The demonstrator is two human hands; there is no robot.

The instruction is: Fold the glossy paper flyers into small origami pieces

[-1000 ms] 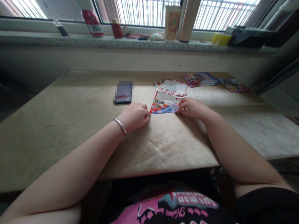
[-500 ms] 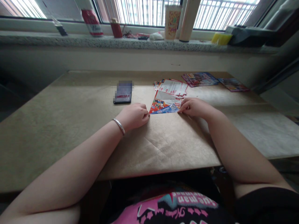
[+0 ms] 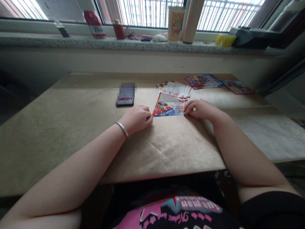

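Observation:
A colourful folded leaflet [image 3: 167, 108] lies flat on the brown paper-covered table [image 3: 71, 121], between my two hands. My left hand [image 3: 137, 118], with a silver bracelet at the wrist, is curled, and its fingertips press the leaflet's lower left corner. My right hand [image 3: 199, 109] is curled too, its fingertips pinching the leaflet's lower right corner against the table. Just behind the leaflet sits a small pile of white and red leaflets [image 3: 175, 89].
A dark phone [image 3: 125, 94] lies left of the leaflets. Two more leaflet piles [image 3: 203, 80] [image 3: 237, 86] lie at the far right. The window sill [image 3: 107, 43] behind holds a red can, a cup, a bottle and small items.
My right hand has slid a little to the right along the leaflet's lower edge. My left hand and the leaflet stay in place.

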